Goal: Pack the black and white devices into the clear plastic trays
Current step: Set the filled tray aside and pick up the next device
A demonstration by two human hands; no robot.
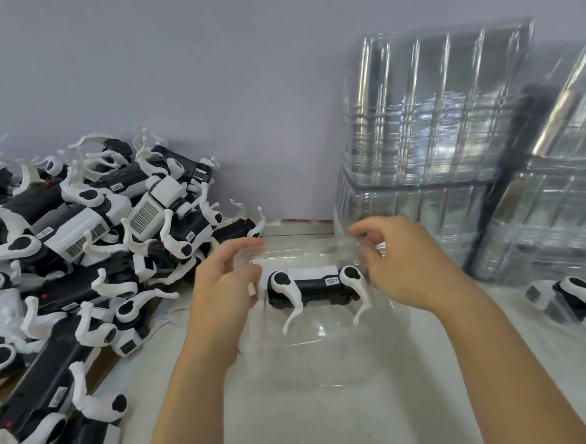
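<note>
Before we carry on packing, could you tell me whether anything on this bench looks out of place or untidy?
Mostly the unpacked devices on the left: a tangled heap, white legs pointing every way. The stacked trays behind lean unevenly. The device in the clear tray between both hands lies level.

Two bare forearms enter from the lower edge of the head view. No sleeve, glove, watch, ring or band is visible on either one. The left hand and the right hand are both uncovered. The fingers are slim, with short, unpainted nails. No markings show on either wrist. Upper arms lie outside the view.
</note>
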